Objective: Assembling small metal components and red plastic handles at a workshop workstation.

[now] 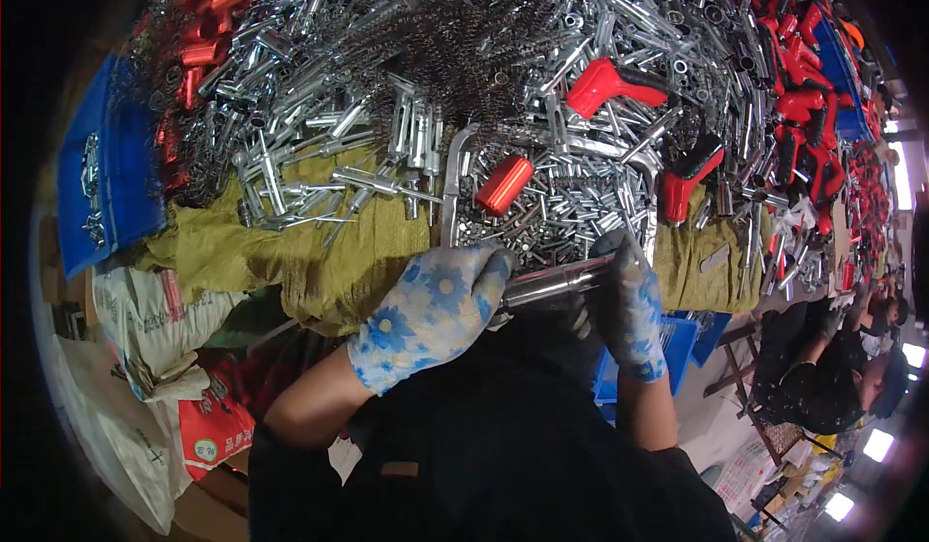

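Note:
In front of my body, a shiny metal tube (554, 286) lies sideways between my hands. My left hand (433, 312), in a white glove with blue flowers, closes on the tube's left end. At the other end, my right hand (629, 308) grips it, in a similar glove with darkened fingertips. Just beyond the tube is a metal tray (451, 189) full of small pins (590, 194) and short cylindrical pieces. A red cylinder (504, 185) lies on top of these parts. Behind the tray are a red-and-black handle (615, 88) and a second such handle (689, 179) to its right.
Heaped metal parts (281, 68) and dark coil springs (435, 44) cover the far table. Yellow woven sacking (256, 256) lies under them. Blue bins (111, 169) stand left and right. Red handles (803, 106) pile up at right. A co-worker (823, 368) sits far right.

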`<state>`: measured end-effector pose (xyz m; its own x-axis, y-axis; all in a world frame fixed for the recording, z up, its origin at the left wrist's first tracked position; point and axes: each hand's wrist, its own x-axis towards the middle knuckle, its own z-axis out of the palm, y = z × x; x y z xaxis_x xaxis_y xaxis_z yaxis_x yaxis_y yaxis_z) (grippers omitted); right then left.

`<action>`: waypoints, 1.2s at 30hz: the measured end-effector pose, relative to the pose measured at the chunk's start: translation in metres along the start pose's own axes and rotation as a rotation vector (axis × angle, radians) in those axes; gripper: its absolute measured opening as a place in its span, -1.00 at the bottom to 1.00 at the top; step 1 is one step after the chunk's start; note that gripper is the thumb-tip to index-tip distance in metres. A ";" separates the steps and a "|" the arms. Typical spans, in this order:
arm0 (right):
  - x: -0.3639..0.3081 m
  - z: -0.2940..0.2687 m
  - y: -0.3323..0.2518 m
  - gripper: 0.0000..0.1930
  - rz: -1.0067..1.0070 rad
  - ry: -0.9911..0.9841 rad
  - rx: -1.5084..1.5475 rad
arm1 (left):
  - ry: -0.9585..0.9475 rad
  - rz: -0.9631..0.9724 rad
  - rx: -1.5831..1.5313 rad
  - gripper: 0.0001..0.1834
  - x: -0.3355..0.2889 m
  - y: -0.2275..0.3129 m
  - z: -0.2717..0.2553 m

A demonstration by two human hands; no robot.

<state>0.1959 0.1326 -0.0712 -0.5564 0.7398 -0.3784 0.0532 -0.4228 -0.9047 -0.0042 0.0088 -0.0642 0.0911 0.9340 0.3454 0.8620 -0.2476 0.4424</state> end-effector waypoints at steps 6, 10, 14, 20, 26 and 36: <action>0.015 0.005 0.007 -0.62 -0.046 -0.038 -0.105 | -0.280 -0.769 -0.806 -0.71 0.004 0.005 -0.013; 0.015 0.005 0.006 -0.59 0.035 -0.096 -0.034 | -0.112 -0.249 -0.210 -0.69 0.000 -0.009 -0.013; 0.012 0.010 0.008 -0.60 -0.117 -0.095 -0.092 | -0.116 -0.315 -0.281 -0.71 -0.006 -0.010 -0.010; 0.016 0.013 0.008 -0.63 -0.102 0.036 -0.002 | -0.064 -0.768 -0.646 -0.72 0.003 0.002 -0.010; 0.007 0.023 0.009 -0.56 -0.223 0.073 -0.374 | 0.080 -0.121 0.180 -0.72 -0.005 -0.003 0.002; 0.007 0.029 0.008 -0.61 -0.190 -0.072 -0.309 | -0.333 -0.909 -1.045 -0.53 0.009 0.016 -0.017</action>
<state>0.1682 0.1193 -0.0760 -0.6370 0.7463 -0.1930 0.1848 -0.0952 -0.9782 0.0019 0.0092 -0.0399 -0.0475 0.8482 -0.5276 -0.0617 0.5247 0.8491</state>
